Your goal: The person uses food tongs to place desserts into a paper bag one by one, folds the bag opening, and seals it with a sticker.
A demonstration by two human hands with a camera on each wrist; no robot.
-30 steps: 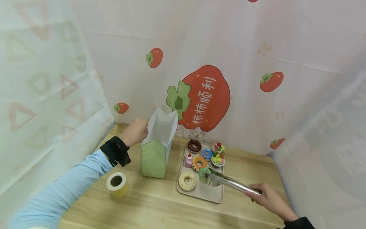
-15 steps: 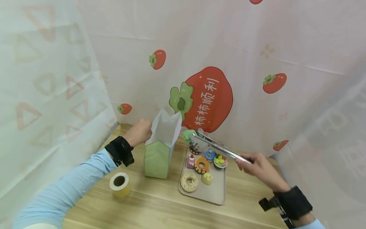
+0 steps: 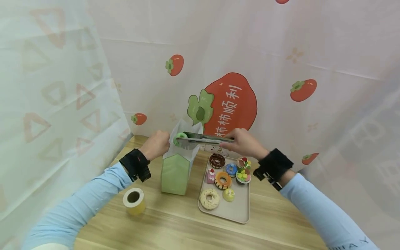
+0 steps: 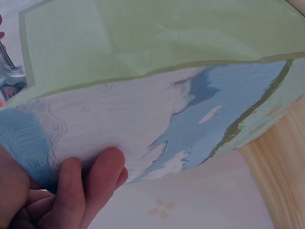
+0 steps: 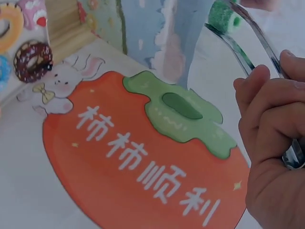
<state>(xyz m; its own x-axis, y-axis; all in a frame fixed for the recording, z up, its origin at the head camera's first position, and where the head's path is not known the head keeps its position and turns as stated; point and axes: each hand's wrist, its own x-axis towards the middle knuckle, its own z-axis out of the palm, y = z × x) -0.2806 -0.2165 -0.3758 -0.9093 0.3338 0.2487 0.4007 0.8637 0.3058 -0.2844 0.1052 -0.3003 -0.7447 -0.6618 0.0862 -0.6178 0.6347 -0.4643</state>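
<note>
A green paper bag (image 3: 175, 174) with a white inside stands upright, its top spread. At its left rim my left hand (image 3: 157, 144) grips the paper; in the left wrist view the fingers (image 4: 106, 171) lie against the bag's painted side. My right hand (image 3: 245, 143) holds metal tongs (image 3: 206, 139) level over the mouth of the bag. Between the tongs' ends is a green donut (image 3: 179, 139), overlapping the bag's white inside in the head view. The right wrist view shows the green donut (image 5: 224, 16) pinched near the bag's upper edge.
Right of the bag lies a beige tray (image 3: 235, 213) with several toy pastries, among them a chocolate donut (image 3: 217, 161), an orange donut (image 3: 223, 180) and a cream donut (image 3: 209, 199). A tape roll (image 3: 134, 201) stands front left. Printed cloth walls (image 3: 147, 86) enclose the table.
My right hand has lifted the green donut off the tray with the tongs and carried it left to the bag's mouth. A small yellow pastry became visible on the tray. My left hand keeps its grip.
</note>
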